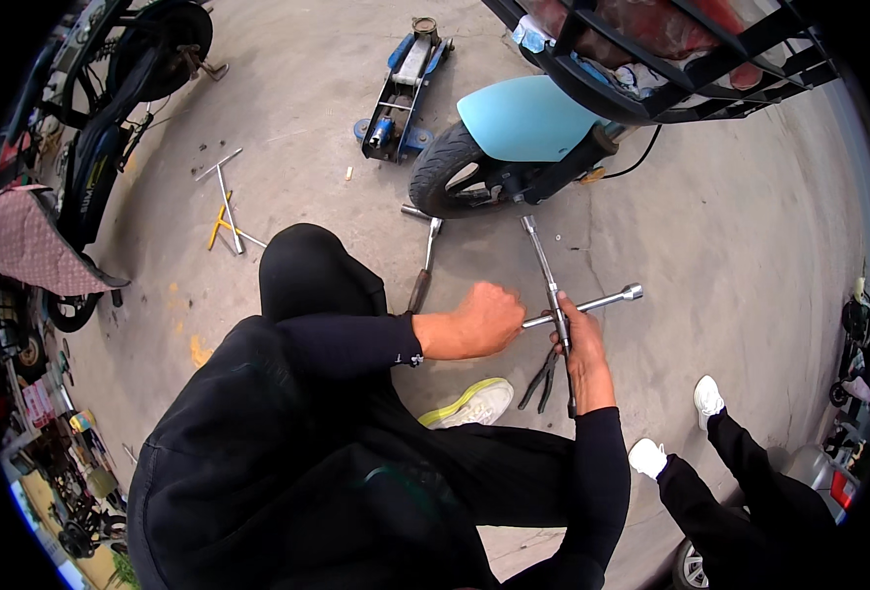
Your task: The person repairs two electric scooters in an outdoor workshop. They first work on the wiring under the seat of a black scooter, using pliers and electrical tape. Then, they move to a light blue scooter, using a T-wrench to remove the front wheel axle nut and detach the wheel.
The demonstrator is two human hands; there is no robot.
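A silver four-way lug wrench (600, 301) is between my hands, above the concrete. My right hand (582, 346) is closed around it near the crossing of its bars. My left hand (487, 321) makes a fist where the left bar ends, and that end is hidden inside the fist. Black-handled pliers (543, 382) lie on the ground beside my right hand. Just beyond my left hand lies a hammer-like tool with a metal head and brown handle (421, 287). The scooter's front wheel (450, 172), under a light blue fender (528, 118), stands ahead of both hands.
A blue floor jack (401, 93) stands left of the wheel. A yellow T-handle wrench (224, 224) and a silver T-handle wrench (222, 182) lie left. A loaded black basket (681, 84) overhangs at upper right. Another person's white shoes (648, 458) are near, at right.
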